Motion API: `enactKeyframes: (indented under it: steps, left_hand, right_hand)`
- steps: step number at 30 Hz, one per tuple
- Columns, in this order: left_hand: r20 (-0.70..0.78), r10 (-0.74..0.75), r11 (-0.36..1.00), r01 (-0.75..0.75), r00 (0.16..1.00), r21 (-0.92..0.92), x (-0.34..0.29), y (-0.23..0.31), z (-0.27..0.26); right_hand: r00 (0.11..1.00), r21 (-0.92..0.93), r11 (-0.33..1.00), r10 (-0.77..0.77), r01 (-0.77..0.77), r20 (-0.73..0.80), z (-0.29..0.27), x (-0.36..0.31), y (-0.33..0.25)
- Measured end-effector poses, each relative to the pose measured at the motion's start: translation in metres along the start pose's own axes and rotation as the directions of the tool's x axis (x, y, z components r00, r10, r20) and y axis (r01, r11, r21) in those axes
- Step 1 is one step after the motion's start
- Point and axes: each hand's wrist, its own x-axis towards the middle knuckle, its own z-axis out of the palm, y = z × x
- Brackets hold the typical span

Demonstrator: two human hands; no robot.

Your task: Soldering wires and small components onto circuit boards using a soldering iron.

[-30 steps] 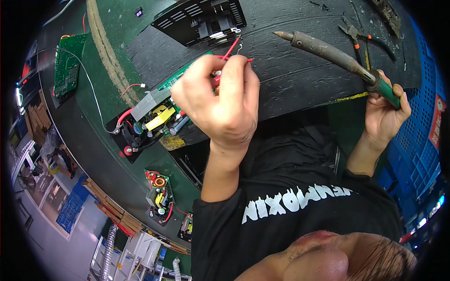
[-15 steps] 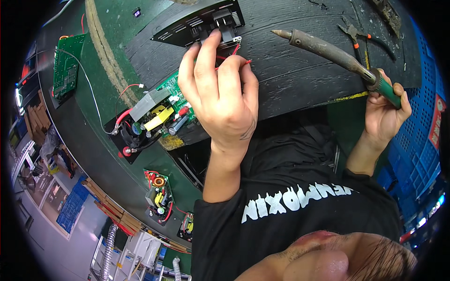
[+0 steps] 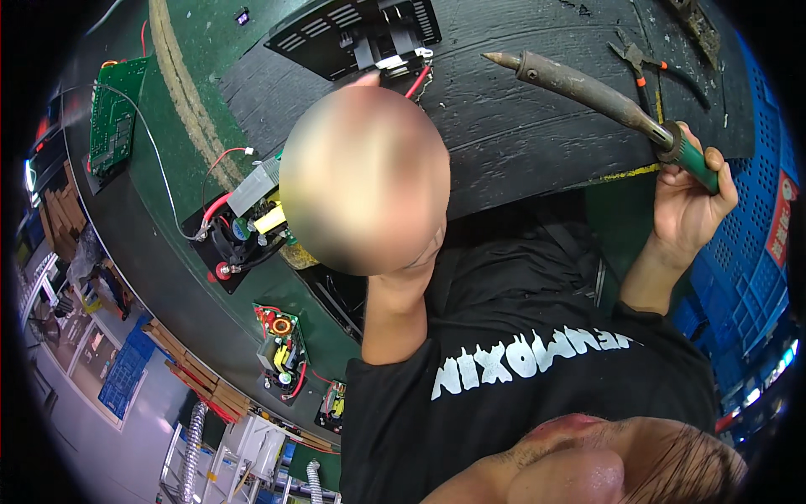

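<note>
My right hand [image 3: 690,197] is wrapped round the green handle of a soldering iron [image 3: 588,99], whose pointed tip is directed left above the black mat. A round blur hides most of my left hand [image 3: 369,181], fingers included; only a fingertip shows, close to the lower edge of a black vented panel [image 3: 315,38]. The panel carries a black socket [image 3: 401,42] with metal terminals and a red wire [image 3: 417,82]. Partly behind the left hand lies a circuit board assembly [image 3: 252,189] with a grey heat sink, a yellow transformer and a black fan end.
Orange-and-black cutters [image 3: 642,71] lie at the far right of the mat [image 3: 520,151]. A green circuit board [image 3: 117,118] is at the left, with a grey wire trailing from it. Another board assembly [image 3: 284,353] sits at the lower left. Blue crates [image 3: 739,244] stand on the right.
My left hand has drawn back toward me and slightly left, off the socket. The vented panel has tilted, showing more of its face. The right hand and soldering iron have hardly moved.
</note>
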Motion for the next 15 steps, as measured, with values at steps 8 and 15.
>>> enactKeyframes:
  steps: [8, 15]
  left_hand:
    - [0.140, 0.290, 0.956, -0.293, 0.947, 0.001, -0.015, -0.022, -0.008]
    - [0.184, 0.258, 0.951, -0.283, 0.948, 0.122, -0.010, -0.010, -0.008]
  right_hand:
    - [0.998, -0.030, 0.999, -0.032, 0.030, -0.050, 0.000, 0.001, 0.003]
    - [0.996, -0.063, 0.998, -0.032, 0.027, -0.078, 0.002, -0.002, 0.003]
